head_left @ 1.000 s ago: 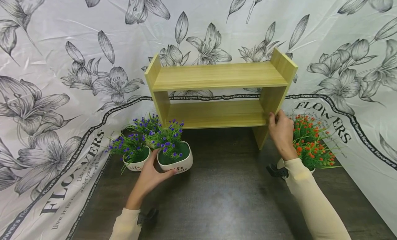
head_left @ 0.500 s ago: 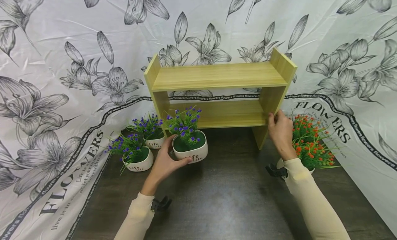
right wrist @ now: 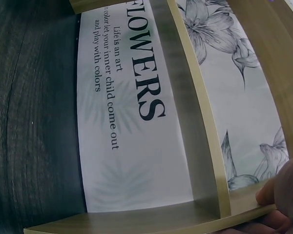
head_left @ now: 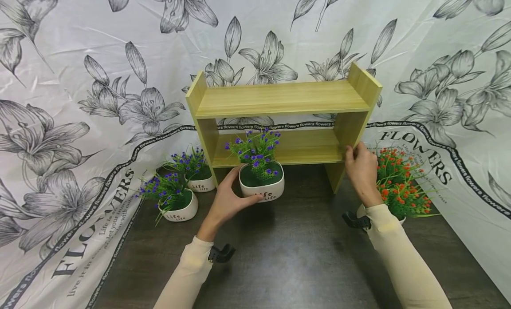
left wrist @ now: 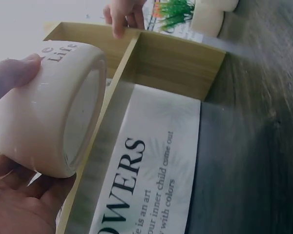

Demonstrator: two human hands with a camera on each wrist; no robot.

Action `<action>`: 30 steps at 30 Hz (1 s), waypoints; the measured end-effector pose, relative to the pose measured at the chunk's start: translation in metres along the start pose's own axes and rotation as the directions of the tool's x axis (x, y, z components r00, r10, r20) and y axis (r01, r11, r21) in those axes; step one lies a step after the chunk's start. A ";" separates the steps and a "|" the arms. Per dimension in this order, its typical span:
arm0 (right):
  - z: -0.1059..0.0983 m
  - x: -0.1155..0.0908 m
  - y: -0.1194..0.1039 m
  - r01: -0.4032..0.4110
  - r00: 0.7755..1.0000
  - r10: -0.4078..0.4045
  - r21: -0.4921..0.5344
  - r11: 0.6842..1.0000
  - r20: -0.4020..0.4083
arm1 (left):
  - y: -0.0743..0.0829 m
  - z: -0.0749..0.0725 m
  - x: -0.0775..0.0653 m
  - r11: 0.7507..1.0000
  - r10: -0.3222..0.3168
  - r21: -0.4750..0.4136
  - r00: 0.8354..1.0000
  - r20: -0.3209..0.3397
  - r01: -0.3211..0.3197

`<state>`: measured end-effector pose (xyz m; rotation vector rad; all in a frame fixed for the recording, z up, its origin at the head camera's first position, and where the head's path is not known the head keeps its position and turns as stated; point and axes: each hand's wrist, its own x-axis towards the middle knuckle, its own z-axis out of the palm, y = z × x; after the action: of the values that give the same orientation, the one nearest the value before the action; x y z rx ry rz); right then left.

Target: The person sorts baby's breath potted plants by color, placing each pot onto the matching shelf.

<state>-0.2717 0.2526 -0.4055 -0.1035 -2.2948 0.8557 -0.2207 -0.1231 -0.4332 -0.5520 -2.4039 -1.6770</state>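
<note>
My left hand point(head_left: 228, 201) grips a white pot point(head_left: 263, 187) of purple artificial flowers, thumb on its lettered front and fingers behind. The pot hangs above the table, in front of the lower board of a two-tier wooden shelf point(head_left: 275, 98). Its bare underside point(left wrist: 83, 117) shows in the left wrist view. My right hand point(head_left: 361, 169) holds the shelf's right side panel at its front edge, thumb inside; in the right wrist view the thumb point(right wrist: 266, 192) lies near the lower board's end, the other fingers partly hidden behind the panel.
Two more white pots of purple flowers, a front one point(head_left: 181, 209) and a rear one point(head_left: 199, 180), stand left of the shelf. Orange-flowered plants point(head_left: 401, 189) stand at the right, beside my right forearm. A floral-print cloth point(head_left: 139, 16) hangs behind the dark table point(head_left: 287, 255).
My left hand has lifted the flower pot off the left group and carried it right and up toward the shelf. My right hand keeps its hold on the side panel.
</note>
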 end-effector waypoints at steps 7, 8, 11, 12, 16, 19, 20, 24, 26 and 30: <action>-0.001 0.000 0.001 0.012 1.000 -0.012 0.004 1.000 -0.003 | 0.008 0.016 0.016 0.999 0.027 -0.046 0.999 0.046 -0.025; -0.001 0.000 0.001 0.013 1.000 -0.013 0.003 1.000 -0.003 | 0.009 0.018 0.019 0.998 0.032 -0.055 0.998 0.053 -0.029; 0.000 0.000 0.002 0.012 1.000 -0.012 -0.004 1.000 -0.003 | 0.012 0.028 0.026 0.996 0.041 -0.082 0.997 0.071 -0.035; 0.000 0.000 0.002 0.011 1.000 -0.011 -0.006 1.000 -0.004 | 0.012 0.031 0.029 0.995 0.043 -0.090 0.996 0.077 -0.036; 0.001 0.000 0.003 0.007 1.000 -0.007 -0.011 1.000 -0.003 | 0.018 0.044 0.040 0.993 0.047 -0.109 0.994 0.096 -0.037; 0.001 0.000 0.003 -0.001 1.000 0.001 -0.010 1.000 -0.005 | 0.021 0.052 0.048 0.991 0.056 -0.129 0.992 0.114 -0.041; 0.001 0.000 0.003 -0.005 1.000 0.005 -0.008 1.000 -0.006 | 0.022 0.055 0.051 0.990 0.060 -0.137 0.991 0.118 -0.043; 0.000 0.000 0.003 -0.013 1.000 0.013 0.003 1.000 -0.007 | 0.027 0.064 0.061 0.986 0.066 -0.158 0.989 0.132 -0.044; -0.001 -0.001 0.003 -0.014 1.000 0.014 0.005 1.000 -0.006 | 0.030 0.068 0.065 0.987 0.060 -0.158 0.989 0.139 -0.038; -0.002 0.000 0.003 -0.005 1.000 0.005 0.002 1.000 -0.008 | 0.035 0.075 0.073 0.989 0.046 -0.147 0.988 0.150 -0.024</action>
<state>-0.2704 0.2561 -0.4063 -0.1123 -2.2871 0.8584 -0.2685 -0.0280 -0.4051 -0.7673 -2.3706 -1.8682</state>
